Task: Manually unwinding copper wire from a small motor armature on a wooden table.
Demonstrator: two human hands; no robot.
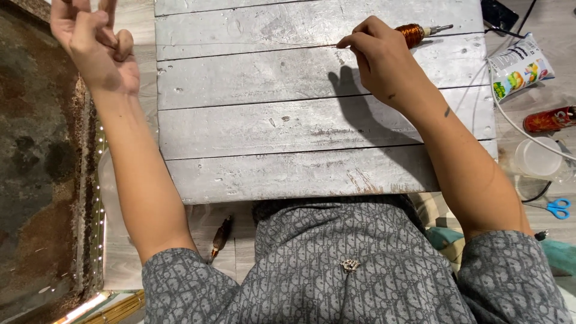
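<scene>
Head view is showing a person sitting at a grey-white plank counter (288, 126), looking down over a grey patterned shirt (354, 270). The right hand (378, 57) is resting near the far edge of the counter, its fingers (348, 42) pinched narrowly together at the tips; a very thin wire seems to be running leftward from the pinch, too fine to follow with certainty. Just behind this hand a spool of copper wire (413, 33) is lying on its side on the counter, a metal shaft sticking out of its right end, touching or nearly touching the back of the hand.

The left hand (90, 36) is being held up off the left side of the counter, well apart from the spool, its fingers loosely curled with two pointing upward; whether it is gripping the thin wire cannot be told.

To the right of the counter, on the floor, a printed snack packet (521, 66) is lying beside a white cable (510, 117), with a red object (549, 119) and a clear plastic cup (537, 159) near it, and blue-handled scissors (555, 207) lying closer to the person. Under the near-left edge of the counter a small brown tool (221, 235) is lying on the floor.
</scene>
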